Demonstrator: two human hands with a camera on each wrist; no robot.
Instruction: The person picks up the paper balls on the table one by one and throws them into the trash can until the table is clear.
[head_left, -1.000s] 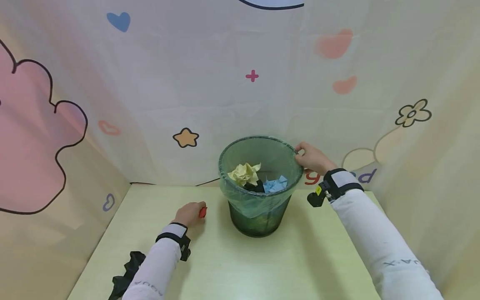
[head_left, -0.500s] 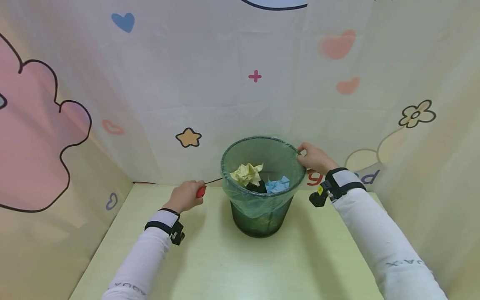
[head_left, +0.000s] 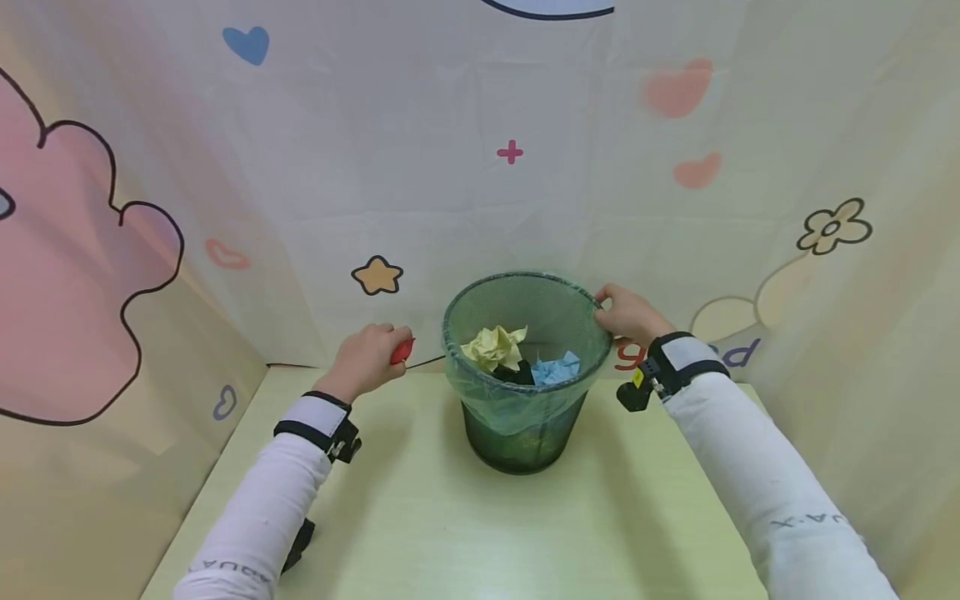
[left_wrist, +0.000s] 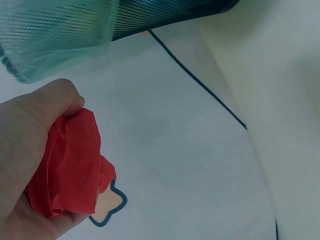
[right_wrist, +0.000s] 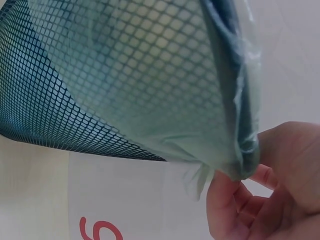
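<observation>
A mesh wastebasket lined with a thin green bag stands upright on the table. Inside lie crumpled yellow paper, blue paper and something black. To the left of the rim, raised above the table, my left hand grips a crumpled piece of red paper; the left wrist view shows it between thumb and fingers. My right hand pinches the basket's bag-covered rim on the right side, thumb and fingers on either side of it.
A crumpled black piece lies on the table, partly hidden by my left forearm. Behind the pale table hangs a printed curtain, close to the back of the basket; more of it stands at both sides.
My left hand has risen from near the tabletop, moving up and away from me with the red paper. The right hand stays at the basket's rim. The head view has shifted slightly.
</observation>
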